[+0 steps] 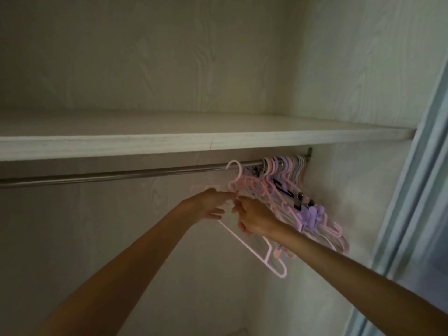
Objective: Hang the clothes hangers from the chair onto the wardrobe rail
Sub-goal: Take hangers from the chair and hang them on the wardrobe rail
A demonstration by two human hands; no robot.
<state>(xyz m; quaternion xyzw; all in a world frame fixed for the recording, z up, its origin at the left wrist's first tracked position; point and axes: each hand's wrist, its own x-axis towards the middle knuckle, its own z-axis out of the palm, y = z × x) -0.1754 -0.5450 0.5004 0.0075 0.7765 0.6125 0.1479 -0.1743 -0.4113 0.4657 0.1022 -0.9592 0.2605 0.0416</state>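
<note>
Here, pink hanger (252, 248) hook up — long axis slanting down-right; both hands pinch it.

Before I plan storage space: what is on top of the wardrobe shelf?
The visible top of the shelf shows only bare board. Its left part lies outside the picture, so that stretch cannot be judged.

Rail (135, 172): metal, smooth, dull sheen. Pink hanger (244, 241): plastic by the look of it, smooth, pale, matt to faintly glossy. Bunched hangers (286, 180) at the rail's right end: same smooth plastic in pink, lilac and grey, with dark clips (299, 198) that may be metal; too blurred to be sure. Shelf (169, 141) and wardrobe back panel (145, 57): whitish wood-grain finish, matt, likely laminate. Door frame (412, 190) at right: pale blue-grey, smooth.
</note>
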